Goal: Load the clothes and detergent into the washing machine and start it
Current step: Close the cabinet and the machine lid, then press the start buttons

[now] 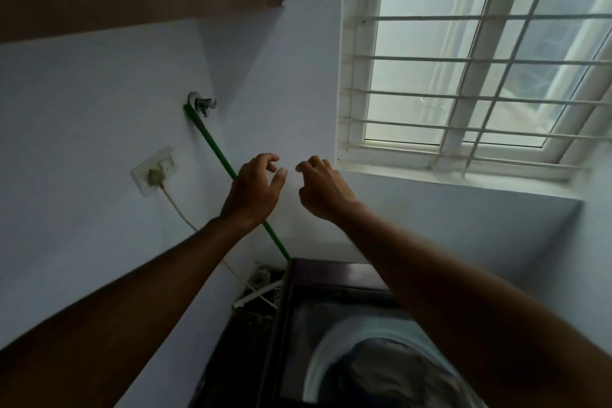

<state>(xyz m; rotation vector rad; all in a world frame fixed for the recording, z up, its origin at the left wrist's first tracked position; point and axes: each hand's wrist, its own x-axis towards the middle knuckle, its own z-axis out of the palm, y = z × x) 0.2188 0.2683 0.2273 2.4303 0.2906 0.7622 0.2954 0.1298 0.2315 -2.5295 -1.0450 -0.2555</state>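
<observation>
The pale wall [99, 93] under the barred window [480, 60] filled our view. Below that window sat the top-loading washing machine [298, 325], clothes [390, 378] apparently in its drum. Our left hand [255, 189] and right hand [323, 190] hung raised, fingers loosely apart, holding nothing. We judged they should drop toward the machine.

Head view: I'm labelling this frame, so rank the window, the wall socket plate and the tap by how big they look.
1. Window, by far the largest.
2. Wall socket plate.
3. Tap, slightly smaller than the plate; the gap is small, so that order is unsure.
</observation>
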